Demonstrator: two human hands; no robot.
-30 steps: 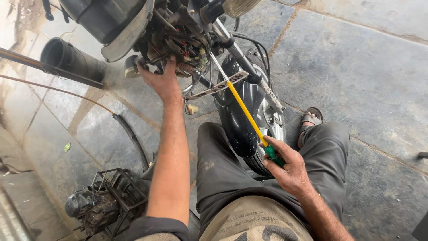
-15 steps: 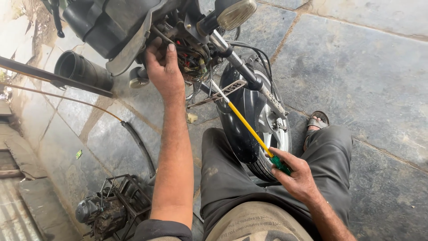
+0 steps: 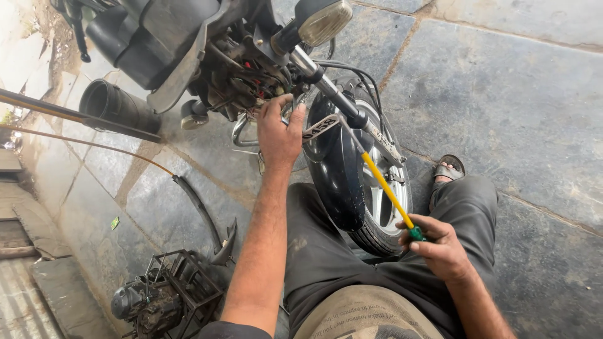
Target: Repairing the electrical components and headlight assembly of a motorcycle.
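Gripping a yellow screwdriver [image 3: 384, 188] by its green handle, right hand [image 3: 440, 246] closed, tip up at the motorcycle [image 3: 251, 56] headlight area. Left hand [image 3: 279, 129] closed on wiring behind the headlight [image 3: 321, 20], above the front wheel [image 3: 358, 182].

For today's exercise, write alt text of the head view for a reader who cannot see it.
A person's left hand reaches into the wiring behind a motorcycle's headlight, while the right hand holds a yellow-shafted screwdriver angled toward it. The front wheel stands between their knees.

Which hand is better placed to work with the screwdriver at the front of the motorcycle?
Probably the right hand: it already grips the yellow screwdriver. The left hand rests on the motorcycle's front.
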